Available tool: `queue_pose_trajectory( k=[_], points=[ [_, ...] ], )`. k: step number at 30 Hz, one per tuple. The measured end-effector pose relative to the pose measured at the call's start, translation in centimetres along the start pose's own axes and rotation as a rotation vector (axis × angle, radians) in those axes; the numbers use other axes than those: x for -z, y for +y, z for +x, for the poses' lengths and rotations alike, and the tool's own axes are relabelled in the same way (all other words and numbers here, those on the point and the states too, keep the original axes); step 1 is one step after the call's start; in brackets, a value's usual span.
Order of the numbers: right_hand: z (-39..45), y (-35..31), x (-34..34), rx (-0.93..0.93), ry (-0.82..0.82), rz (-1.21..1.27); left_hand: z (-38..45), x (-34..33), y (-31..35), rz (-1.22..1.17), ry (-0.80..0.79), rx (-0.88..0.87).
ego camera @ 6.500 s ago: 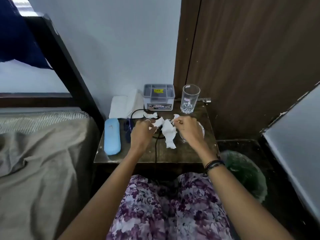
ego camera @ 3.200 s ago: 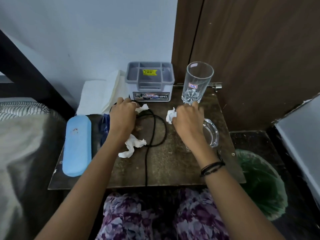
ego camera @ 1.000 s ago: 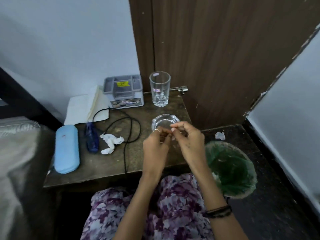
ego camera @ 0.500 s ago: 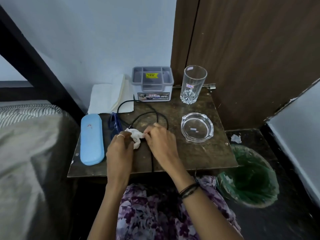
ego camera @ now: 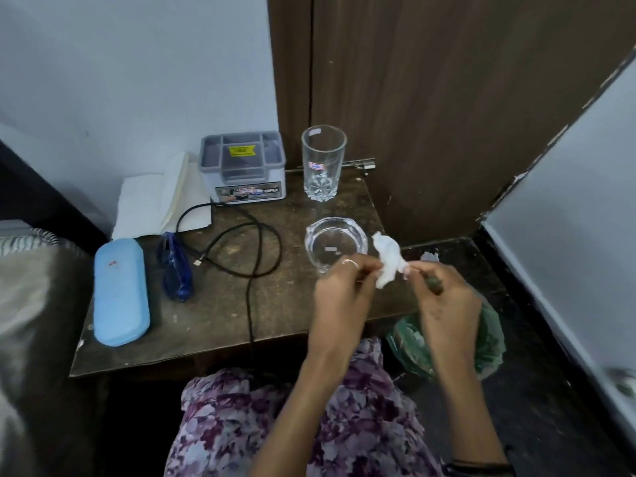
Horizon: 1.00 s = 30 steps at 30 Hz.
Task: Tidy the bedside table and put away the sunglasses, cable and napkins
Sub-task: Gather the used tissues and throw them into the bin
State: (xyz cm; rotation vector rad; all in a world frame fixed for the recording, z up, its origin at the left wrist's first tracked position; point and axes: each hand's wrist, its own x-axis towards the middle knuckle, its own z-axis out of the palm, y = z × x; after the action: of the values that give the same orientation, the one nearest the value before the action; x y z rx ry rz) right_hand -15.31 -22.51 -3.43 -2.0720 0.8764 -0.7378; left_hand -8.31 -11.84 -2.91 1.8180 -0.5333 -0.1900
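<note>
A crumpled white napkin (ego camera: 387, 258) hangs in the air over the right edge of the bedside table (ego camera: 213, 315). My left hand (ego camera: 340, 294) and my right hand (ego camera: 444, 301) both pinch it between their fingertips. Blue sunglasses (ego camera: 175, 266) lie on the table's left part, next to a light blue glasses case (ego camera: 120, 290). A black cable (ego camera: 241, 249) loops across the middle and runs off the front edge. A stack of flat white napkins (ego camera: 155, 197) sits at the back left.
A grey organiser box (ego camera: 244, 166) and a tall empty glass (ego camera: 323, 163) stand at the back. A glass ashtray (ego camera: 334, 242) is near my hands. A green-lined bin (ego camera: 413, 342) stands on the floor right of the table, a paper scrap (ego camera: 430, 257) behind it. Bed at left.
Both hands lifted the crumpled napkin from the table's middle and carried it right, past the ashtray toward the bin side. The camera turned right with them.
</note>
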Motion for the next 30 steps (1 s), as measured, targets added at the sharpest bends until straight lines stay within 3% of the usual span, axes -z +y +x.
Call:
queue_pose_trajectory(
  k=[4, 9, 13, 18, 23, 30],
  points=[
    [0.9, 5.2, 3.9, -0.148, 0.100, -0.109, -0.4, -6.6, 0.0, 0.062, -0.170, -0.034],
    [2.0, 12.6, 4.6, -0.274, 0.160, -0.255, 0.2, -14.2, -1.4, 0.204, -0.392, 0.054],
    [2.9, 17.1, 4.1, -0.444, 0.101, -0.373, 0.2, -18.6, -3.2, 0.302, -0.514, 0.156],
    [3.4, 21.3, 3.2, -0.559, -0.151, -0.426, -0.5, -21.2, -4.9, 0.390, -0.636, 0.202],
    [3.4, 21.1, 3.9, -0.537, -0.106, -0.342, -0.8, -21.3, -5.7, 0.343, -0.597, 0.248],
    [2.9, 14.9, 3.8, -0.273, 0.001, -0.054, -0.9, -18.8, -2.2, 0.143, -0.386, 0.180]
  ],
)
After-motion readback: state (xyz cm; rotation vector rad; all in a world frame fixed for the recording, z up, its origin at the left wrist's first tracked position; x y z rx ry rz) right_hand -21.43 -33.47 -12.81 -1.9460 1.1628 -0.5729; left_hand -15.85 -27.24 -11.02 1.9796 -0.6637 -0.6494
